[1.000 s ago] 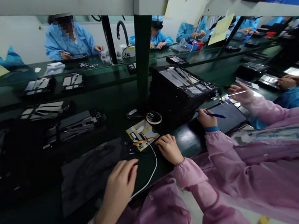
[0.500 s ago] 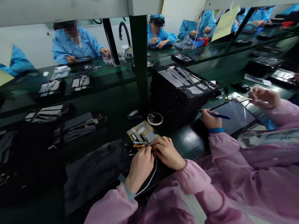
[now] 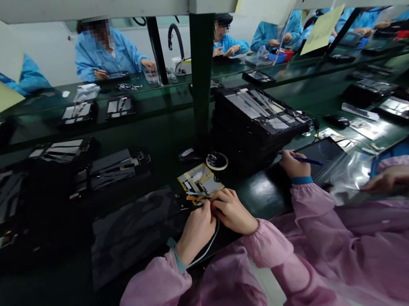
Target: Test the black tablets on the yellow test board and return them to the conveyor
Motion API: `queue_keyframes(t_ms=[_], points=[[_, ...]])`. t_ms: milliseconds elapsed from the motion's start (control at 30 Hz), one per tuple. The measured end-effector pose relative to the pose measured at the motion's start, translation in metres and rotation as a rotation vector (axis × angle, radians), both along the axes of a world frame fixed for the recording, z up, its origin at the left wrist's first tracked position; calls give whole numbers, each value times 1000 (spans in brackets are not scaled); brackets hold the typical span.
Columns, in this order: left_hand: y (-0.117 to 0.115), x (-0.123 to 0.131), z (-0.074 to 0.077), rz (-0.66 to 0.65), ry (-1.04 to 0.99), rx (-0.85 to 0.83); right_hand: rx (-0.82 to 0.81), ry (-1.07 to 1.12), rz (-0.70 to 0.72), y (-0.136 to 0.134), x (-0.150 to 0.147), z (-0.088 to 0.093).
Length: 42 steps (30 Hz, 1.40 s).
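My left hand (image 3: 197, 229) and my right hand (image 3: 235, 211) meet fingertip to fingertip near the bench's front edge, both closed in a pinch. What they grip is too small and hidden to name. Just beyond the fingertips are small orange and silver parts (image 3: 196, 196) and a yellow-edged sheet (image 3: 204, 178). A white cable (image 3: 209, 246) runs from beneath my hands toward my left wrist, which wears a teal band (image 3: 176, 256). Left of my hands lies a dark mat (image 3: 131, 233).
A tall stack of black devices (image 3: 256, 113) stands behind, beside a tape roll (image 3: 217, 161). More opened devices (image 3: 113, 168) lie at left. At right, a co-worker's hand (image 3: 296, 165) holds a blue pen. A green post (image 3: 202, 64) rises ahead.
The view has shifted slightly, and my hands stay together in the same pinch. The co-worker's other hand at right has moved down and right, over clear plastic.
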<state>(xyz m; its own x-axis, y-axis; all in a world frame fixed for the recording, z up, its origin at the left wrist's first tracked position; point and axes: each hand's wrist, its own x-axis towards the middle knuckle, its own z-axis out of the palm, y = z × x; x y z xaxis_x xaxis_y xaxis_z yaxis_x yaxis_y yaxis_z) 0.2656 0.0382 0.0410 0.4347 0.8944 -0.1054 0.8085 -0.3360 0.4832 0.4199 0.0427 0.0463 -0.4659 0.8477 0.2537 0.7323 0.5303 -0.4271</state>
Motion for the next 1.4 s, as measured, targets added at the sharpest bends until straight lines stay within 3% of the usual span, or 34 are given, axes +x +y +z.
queue_keyframes(t_ms=[700, 1033, 1133, 1233, 1333, 1400], points=[[0, -15, 6, -34, -96, -52, -119, -11, 70, 5, 2, 12], [-4, -12, -3, -14, -104, -22, -152, -43, 58, 0, 2, 9], [-8, -35, 12, -32, -176, -68, -188, 36, 14, 3, 12, 15], [-5, -77, 35, -59, -206, -111, -178, 194, -121, 7, 24, 25], [13, -113, 52, -20, -124, -1, -87, 273, -290, 17, 22, 32], [32, -123, 54, -30, -49, 121, -57, 272, -326, 28, 9, 31]])
